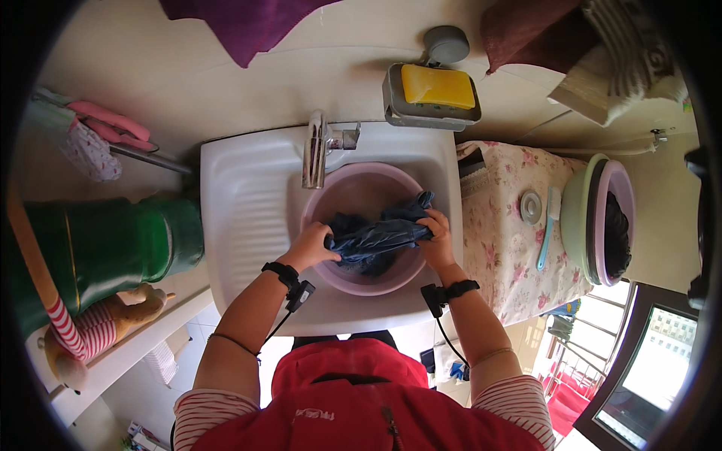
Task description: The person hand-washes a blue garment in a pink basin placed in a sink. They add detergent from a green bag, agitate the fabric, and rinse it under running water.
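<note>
So the dark blue cloth (380, 239) is bunched between the left hand (310, 246) and right hand (438, 237), gripped by both, with its lower folds hanging in the lilac basin (327, 199). If it's wrung too hard, murky-looking water (357, 197) could be slopped out onto the white sink (244, 233), and the black wrist gadgets (302, 295) might be soaked if they're dipped, tbh.

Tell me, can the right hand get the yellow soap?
Probably yes: nothing seems to block the way from the right hand to the yellow soap, though it would first need to let go of the blue cloth.
</note>
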A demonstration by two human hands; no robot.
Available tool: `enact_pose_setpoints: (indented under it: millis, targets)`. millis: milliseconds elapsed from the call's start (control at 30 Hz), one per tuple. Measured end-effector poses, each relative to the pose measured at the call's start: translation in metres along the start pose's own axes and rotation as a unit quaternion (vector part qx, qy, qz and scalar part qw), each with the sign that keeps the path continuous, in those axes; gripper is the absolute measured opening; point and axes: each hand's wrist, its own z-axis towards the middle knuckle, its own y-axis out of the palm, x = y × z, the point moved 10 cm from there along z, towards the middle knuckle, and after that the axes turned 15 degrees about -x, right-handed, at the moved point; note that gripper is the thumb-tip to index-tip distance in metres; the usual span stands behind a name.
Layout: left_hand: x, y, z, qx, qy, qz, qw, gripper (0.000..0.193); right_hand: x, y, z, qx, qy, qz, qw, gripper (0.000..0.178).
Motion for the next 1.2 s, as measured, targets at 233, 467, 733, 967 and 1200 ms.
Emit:
enact_pose_setpoints:
  millis: [233,467,733,967,1200]
  targets:
    - [0.033,-0.052,-0.069,0.219,0.082,0.084,0.969,0.032,-0.007,0.019,-0.049,-0.047,0.042,-0.142,0.988,0.04]
    - [-0.01,-0.02,-0.092,0.134,0.089,0.079,0.984,0.027,0.016,0.06,-0.092,-0.206,0.118,-0.15,0.96,0.039]
    - [0.007,-0.015,-0.122,0.146,0.251,0.113,0.95,0.023,0.019,0.082,-0.081,-0.253,0.234,-0.156,0.926,0.026]
    - [0.002,-0.011,-0.116,0.029,0.172,-0.104,0.979,0.022,0.043,-0.046,-0.058,0.142,0.229,-0.048,0.962,0.02]
    - [0.013,0.045,-0.109,-0.096,0.144,0.038,0.984,0.026,0.05,0.011,-0.106,-0.05,0.346,-0.037,0.936,0.03]
